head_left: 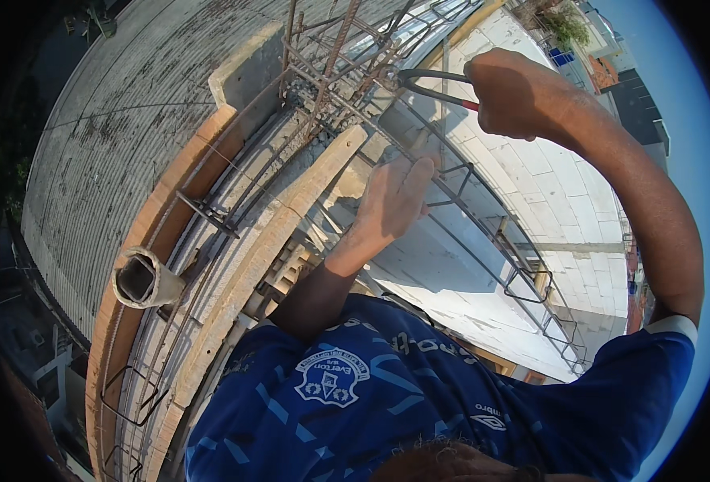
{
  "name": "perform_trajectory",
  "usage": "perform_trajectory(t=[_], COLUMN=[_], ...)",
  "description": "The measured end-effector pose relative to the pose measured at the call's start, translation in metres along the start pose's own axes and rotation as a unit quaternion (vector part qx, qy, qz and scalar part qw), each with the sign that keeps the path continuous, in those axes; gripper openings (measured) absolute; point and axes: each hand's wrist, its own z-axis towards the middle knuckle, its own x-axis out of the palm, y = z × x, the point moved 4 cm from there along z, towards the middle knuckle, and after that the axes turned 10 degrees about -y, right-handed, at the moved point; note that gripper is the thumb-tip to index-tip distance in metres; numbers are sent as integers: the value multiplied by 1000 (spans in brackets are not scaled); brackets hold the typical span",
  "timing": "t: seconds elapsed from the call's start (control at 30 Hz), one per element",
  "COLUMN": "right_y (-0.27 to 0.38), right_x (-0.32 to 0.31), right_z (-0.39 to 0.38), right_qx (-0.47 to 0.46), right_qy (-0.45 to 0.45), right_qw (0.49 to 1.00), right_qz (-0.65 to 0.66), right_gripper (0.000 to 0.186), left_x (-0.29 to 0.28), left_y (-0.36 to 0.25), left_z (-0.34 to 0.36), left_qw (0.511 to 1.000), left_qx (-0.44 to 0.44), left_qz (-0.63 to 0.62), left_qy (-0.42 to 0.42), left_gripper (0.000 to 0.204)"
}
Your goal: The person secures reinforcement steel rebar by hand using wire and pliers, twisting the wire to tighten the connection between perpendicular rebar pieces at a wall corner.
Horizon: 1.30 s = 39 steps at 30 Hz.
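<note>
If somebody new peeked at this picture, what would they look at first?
Probably the right grip at upper right, holding a dark-handled tool with a touch of red, its far end by the tangled steel bars at top centre. The bright blue shirt along the bottom also jumps out. Next might come the big, grey ridged roof, curving across the upper left.

The right arm (658, 181) is arching inward, strongly bent, with the right hand (516, 95) forming a fist; the left forearm (316, 291) is slanting forward, the left hand (389, 201) presenting its back.
</note>
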Motion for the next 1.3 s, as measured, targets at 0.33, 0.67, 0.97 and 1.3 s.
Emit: perform_trajectory(t=[0.33, 0.67, 0.97, 1.3], right_y=[57, 64, -27, -14], right_x=[-11, 1, 17, 9], right_z=[-40, -36, 11, 13], right_qx=[-129, -47, 74, 92], right_qy=[-291, -165, 66, 221], right_qw=[873, 871, 974, 928], right_qz=[-369, -461, 205, 284], right_gripper=[29, 49, 39, 41], left_x=[-4, -1, 1, -2], left_y=[2, -7, -4, -2], left_z=[-4, -3, -2, -1], left_qw=[999, 999, 999, 999], left_qx=[-31, -13, -7, -19], left_qz=[14, 33, 42, 44], left_qy=[-7, -13, -13, -3], left_gripper=[42, 39, 40, 37])
